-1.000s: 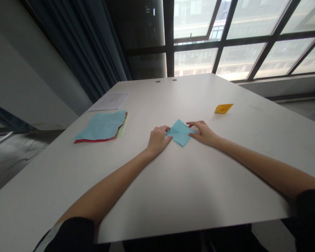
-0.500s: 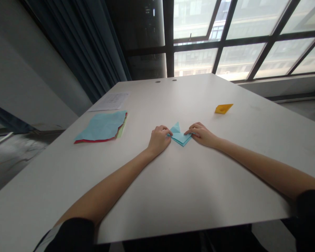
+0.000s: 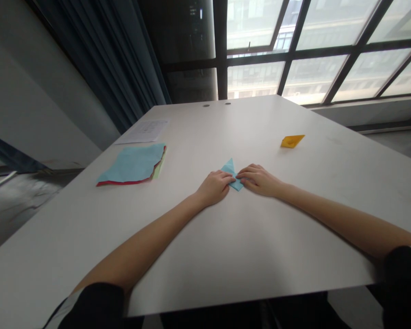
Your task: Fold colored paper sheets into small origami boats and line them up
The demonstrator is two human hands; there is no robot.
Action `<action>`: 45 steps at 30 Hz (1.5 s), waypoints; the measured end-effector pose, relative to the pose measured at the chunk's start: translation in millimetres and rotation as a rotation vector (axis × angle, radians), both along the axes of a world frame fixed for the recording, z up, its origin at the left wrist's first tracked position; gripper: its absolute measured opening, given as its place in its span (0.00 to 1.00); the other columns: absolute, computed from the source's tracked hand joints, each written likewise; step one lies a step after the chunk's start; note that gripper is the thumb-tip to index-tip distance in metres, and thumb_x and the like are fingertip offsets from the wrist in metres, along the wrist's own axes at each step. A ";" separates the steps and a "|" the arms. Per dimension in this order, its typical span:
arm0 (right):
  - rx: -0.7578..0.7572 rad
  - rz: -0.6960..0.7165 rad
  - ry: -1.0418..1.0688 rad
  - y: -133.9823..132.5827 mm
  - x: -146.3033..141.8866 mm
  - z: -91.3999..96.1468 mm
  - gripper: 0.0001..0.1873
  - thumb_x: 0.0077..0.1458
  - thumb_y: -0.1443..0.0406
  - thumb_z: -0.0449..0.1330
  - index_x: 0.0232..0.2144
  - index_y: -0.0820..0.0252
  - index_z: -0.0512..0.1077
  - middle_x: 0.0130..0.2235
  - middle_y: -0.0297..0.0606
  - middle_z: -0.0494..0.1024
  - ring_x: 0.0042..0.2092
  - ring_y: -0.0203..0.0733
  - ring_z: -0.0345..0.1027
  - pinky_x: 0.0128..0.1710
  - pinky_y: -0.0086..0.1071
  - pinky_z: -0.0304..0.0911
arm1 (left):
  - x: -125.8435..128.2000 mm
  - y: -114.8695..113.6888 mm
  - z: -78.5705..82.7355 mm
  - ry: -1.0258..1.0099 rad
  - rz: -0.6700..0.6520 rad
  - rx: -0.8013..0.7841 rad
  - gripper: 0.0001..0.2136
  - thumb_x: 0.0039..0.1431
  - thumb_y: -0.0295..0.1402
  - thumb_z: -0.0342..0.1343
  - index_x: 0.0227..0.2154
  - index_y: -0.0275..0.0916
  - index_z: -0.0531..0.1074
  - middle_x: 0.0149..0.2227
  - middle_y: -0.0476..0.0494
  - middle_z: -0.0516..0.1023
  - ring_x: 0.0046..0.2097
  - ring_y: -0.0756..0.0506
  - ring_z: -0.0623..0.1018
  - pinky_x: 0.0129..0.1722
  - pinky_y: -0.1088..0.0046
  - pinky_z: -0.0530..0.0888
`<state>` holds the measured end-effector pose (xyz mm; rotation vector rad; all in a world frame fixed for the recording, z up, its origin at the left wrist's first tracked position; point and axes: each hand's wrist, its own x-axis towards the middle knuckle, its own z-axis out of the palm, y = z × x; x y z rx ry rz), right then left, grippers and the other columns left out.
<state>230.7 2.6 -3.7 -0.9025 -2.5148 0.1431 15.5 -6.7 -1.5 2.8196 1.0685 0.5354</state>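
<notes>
A small piece of light blue origami paper (image 3: 237,185) lies folded on the white table, one pointed flap rising at its far side. From the left, my left hand (image 3: 215,187) presses on it, fingertips over the near layers and thumb low at the edge. My right hand (image 3: 259,180) holds the paper's right side, its fingers close together and bent over it. The fingertips of both hands almost meet at the middle of the paper, so much of its surface is covered.
To the left lies a stack of coloured paper (image 3: 133,163), blue on top with red and green edges below. Behind it rests a printed white sheet (image 3: 144,131). A folded yellow paper piece (image 3: 292,141) sits to the right on the white table (image 3: 205,246).
Both hands have moved inward over the blue paper, from its outer corners towards its middle. The paper's side corners are now covered or folded in, and it looks narrower.
</notes>
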 end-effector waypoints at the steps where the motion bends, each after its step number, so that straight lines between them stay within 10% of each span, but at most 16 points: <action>1: -0.002 -0.016 -0.002 -0.4 -1.2 0.0 0.14 0.57 0.62 0.50 0.42 0.56 0.73 0.41 0.41 0.76 0.44 0.44 0.66 0.45 0.41 0.59 | 0.5 -0.5 0.4 0.015 0.018 0.012 0.16 0.53 0.24 0.47 0.44 0.43 0.71 0.46 0.45 0.74 0.48 0.45 0.71 0.48 0.65 0.66; 16: -0.034 -0.075 -0.003 1.7 -2.2 -4.1 0.12 0.55 0.62 0.54 0.40 0.56 0.71 0.42 0.41 0.75 0.45 0.45 0.65 0.46 0.41 0.58 | -7.4 7.5 -0.3 -0.001 0.534 0.130 0.11 0.57 0.34 0.47 0.36 0.39 0.73 0.39 0.40 0.76 0.43 0.41 0.71 0.42 0.63 0.66; 29: -0.020 -0.057 -0.026 1.4 -1.5 -4.9 0.13 0.56 0.62 0.52 0.42 0.55 0.71 0.43 0.41 0.74 0.46 0.46 0.64 0.47 0.42 0.57 | -13.2 19.0 -1.3 -0.424 0.415 -0.264 0.16 0.48 0.28 0.53 0.43 0.39 0.66 0.38 0.47 0.78 0.38 0.47 0.75 0.40 0.70 0.69; 36: -0.024 -0.063 -0.035 0.9 -1.5 -3.9 0.13 0.56 0.62 0.52 0.42 0.56 0.71 0.43 0.41 0.74 0.45 0.46 0.64 0.47 0.41 0.57 | -10.7 15.9 -1.1 -0.531 0.342 -0.245 0.19 0.47 0.26 0.51 0.46 0.39 0.64 0.36 0.51 0.76 0.19 0.56 0.63 0.27 0.77 0.66; 45: -0.039 -0.074 -0.040 0.5 -1.8 -4.1 0.13 0.56 0.62 0.52 0.42 0.56 0.71 0.44 0.41 0.74 0.46 0.46 0.63 0.48 0.41 0.56 | -10.1 18.4 -5.0 -0.553 0.326 -0.208 0.15 0.51 0.32 0.53 0.44 0.40 0.65 0.33 0.50 0.75 0.27 0.52 0.70 0.31 0.76 0.67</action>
